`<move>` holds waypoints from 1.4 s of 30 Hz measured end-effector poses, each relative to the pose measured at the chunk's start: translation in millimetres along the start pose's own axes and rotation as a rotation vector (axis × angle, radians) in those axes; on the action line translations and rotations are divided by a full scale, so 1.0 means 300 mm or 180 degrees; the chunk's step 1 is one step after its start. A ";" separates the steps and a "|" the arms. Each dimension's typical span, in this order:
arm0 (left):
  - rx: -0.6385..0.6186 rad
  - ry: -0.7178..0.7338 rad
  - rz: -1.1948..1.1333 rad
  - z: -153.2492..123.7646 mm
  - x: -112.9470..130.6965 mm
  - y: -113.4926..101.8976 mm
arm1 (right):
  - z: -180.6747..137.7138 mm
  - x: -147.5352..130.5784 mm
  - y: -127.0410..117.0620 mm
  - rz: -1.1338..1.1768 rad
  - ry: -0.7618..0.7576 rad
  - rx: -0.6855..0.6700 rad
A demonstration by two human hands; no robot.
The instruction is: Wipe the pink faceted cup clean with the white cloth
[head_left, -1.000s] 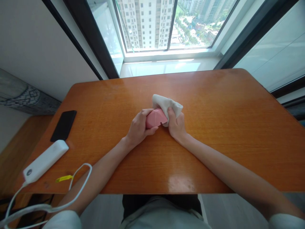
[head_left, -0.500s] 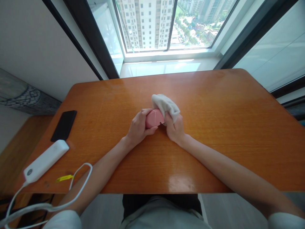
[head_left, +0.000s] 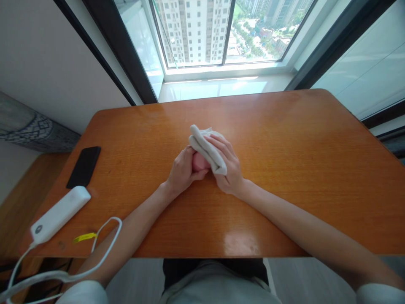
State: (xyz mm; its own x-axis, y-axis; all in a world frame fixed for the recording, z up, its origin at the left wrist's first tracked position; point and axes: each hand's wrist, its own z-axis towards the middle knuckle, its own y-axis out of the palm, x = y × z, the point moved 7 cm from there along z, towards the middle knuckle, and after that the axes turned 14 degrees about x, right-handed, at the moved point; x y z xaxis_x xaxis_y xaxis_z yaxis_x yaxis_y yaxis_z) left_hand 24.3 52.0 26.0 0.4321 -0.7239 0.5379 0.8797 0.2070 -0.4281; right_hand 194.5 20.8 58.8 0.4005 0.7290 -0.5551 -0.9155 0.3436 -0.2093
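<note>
My left hand [head_left: 182, 168] is closed round a small pink rounded object [head_left: 199, 162], whose kind I cannot make out. A folded white cloth [head_left: 207, 147] lies over the object's right side and covers much of it. My right hand [head_left: 230, 166] grips this cloth from the right, with fingers across its top, and presses it against the pink object. Both hands are close together over the middle of the wooden table [head_left: 284, 139].
At the table's left side lie a black phone [head_left: 84, 166] and a white power bank-like device [head_left: 60, 214]. A white cable [head_left: 109, 249] with a yellow tag [head_left: 85, 237] runs across my left forearm. Beyond the far edge is a window [head_left: 196, 38].
My right hand has turned over and brought the cloth leftward onto the pink object, hiding more of it. The left hand keeps its hold in nearly the same place.
</note>
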 end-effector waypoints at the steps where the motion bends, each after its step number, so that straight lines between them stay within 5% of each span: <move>1: 0.0002 -0.0019 0.0026 -0.004 -0.007 0.000 | -0.003 -0.033 0.007 0.0012 -0.0352 -0.0135; 3: 0.0008 -0.0036 0.0096 -0.004 -0.009 0.000 | -0.005 -0.039 0.015 0.0041 -0.0409 -0.0193; 7: -0.0015 0.0025 0.0045 0.019 0.022 -0.001 | -0.022 0.130 -0.006 -0.0058 0.1486 0.0373; 9: -0.0020 0.0061 -0.0003 0.023 0.031 -0.002 | -0.038 0.165 -0.012 -0.0121 0.1912 0.0449; 15: 0.0001 -0.0075 -0.0007 -0.005 -0.012 0.000 | -0.010 -0.043 0.019 -0.0026 -0.0533 -0.0322; 17: -0.0014 -0.0097 0.0010 -0.005 -0.012 0.002 | -0.007 -0.027 0.022 -0.0005 -0.0393 -0.0263; 22: -0.0042 -0.0046 0.0011 0.017 0.018 0.000 | -0.025 0.135 -0.004 -0.0027 0.1433 0.0387; 28: -0.0034 -0.0117 0.0012 -0.003 -0.009 -0.002 | -0.011 -0.034 0.025 -0.0174 -0.0373 -0.0365; 30: -0.0018 -0.0100 0.0067 0.000 -0.006 -0.001 | -0.005 -0.014 0.023 -0.0123 -0.0249 -0.0269; 34: 0.0070 0.0014 0.0045 0.015 0.017 -0.005 | -0.003 0.102 -0.008 -0.0015 0.0893 0.0352; 36: 0.0050 -0.0049 0.0017 0.011 0.007 -0.003 | -0.002 0.077 -0.004 -0.0094 0.0641 0.0215; 40: -0.0104 -0.0201 0.0028 -0.014 -0.030 0.013 | -0.023 -0.051 0.043 -0.0227 -0.0673 -0.0690; 42: -0.0093 -0.0233 0.0055 -0.014 -0.034 0.013 | -0.023 -0.039 0.042 -0.0199 -0.0592 -0.0646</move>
State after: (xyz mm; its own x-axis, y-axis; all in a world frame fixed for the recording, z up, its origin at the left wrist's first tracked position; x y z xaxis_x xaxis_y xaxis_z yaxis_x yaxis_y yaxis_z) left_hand 22.6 57.5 15.9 0.4615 -0.6701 0.5813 0.8662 0.1990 -0.4583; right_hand 177.8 12.5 57.2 0.4393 0.8127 -0.3829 -0.8703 0.2793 -0.4057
